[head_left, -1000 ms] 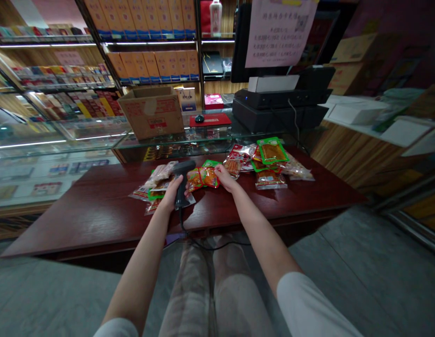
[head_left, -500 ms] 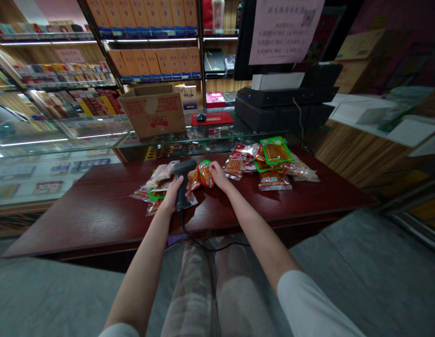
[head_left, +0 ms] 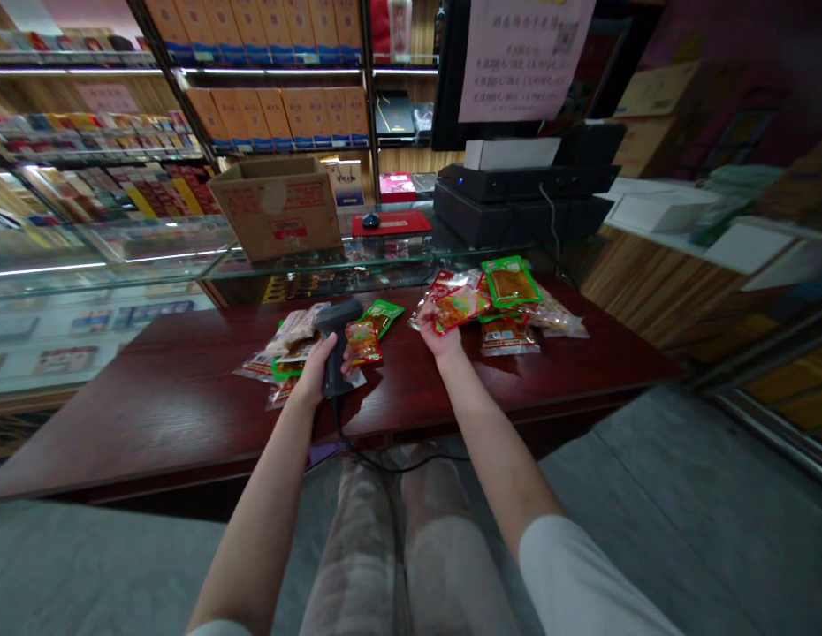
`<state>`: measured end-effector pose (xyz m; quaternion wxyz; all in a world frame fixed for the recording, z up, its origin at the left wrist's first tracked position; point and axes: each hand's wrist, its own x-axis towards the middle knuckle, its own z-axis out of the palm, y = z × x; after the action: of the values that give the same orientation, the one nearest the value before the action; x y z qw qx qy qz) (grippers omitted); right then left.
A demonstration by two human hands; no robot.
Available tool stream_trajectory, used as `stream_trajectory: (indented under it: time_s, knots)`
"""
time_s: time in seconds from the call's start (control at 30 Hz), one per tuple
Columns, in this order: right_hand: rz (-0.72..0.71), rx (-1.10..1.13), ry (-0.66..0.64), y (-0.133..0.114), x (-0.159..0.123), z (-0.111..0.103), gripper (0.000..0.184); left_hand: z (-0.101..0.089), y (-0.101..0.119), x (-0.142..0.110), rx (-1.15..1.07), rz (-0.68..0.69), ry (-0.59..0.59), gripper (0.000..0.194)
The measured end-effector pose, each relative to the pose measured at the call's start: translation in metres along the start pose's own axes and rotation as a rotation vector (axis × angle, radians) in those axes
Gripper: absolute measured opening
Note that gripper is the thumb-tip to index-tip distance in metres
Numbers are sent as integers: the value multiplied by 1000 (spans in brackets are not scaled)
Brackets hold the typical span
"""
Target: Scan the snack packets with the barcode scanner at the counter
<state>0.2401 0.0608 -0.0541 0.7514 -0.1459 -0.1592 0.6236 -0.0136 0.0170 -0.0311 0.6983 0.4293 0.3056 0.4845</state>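
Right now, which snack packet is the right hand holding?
The red-edged packet in the right hand, just left of the green-edged packet topping the pile. It alone is gripped by that hand.

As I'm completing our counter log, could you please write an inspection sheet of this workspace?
Surface: glossy dark red-brown table.
Things: black scanner; red packet.
Clutter: overlapping packets in a left pile and a right pile.
Hands: left hand grips the scanner; right hand holds the red packet by the right pile.
Cables: scanner cord hangs past the table's front edge.
Surroundings: cardboard box, computer mouse and monitor behind the table.
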Motion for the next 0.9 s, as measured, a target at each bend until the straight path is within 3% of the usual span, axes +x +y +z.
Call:
stream_trajectory:
  time_s: [0.23, 0.33, 0.53, 0.7, 0.9]
  knots:
    - [159, -151, -100, 4, -2, 6, 18, 0, -1, -1, 54, 20, -74, 46]
    - [133, -244, -142, 4, -2, 7, 9, -1, -2, -1, 82, 8, -92, 47]
    - [107, -326, -228, 8, -4, 8, 21, 0, -3, -2, 94, 7, -119, 45]
    - [158, -417, -288, 16, -4, 9, 24, -4, -5, -3, 107, -42, -203, 43]
    - [91, -557, -333, 24, -4, 10, 23, -3, -5, -4, 144, -92, -284, 46]
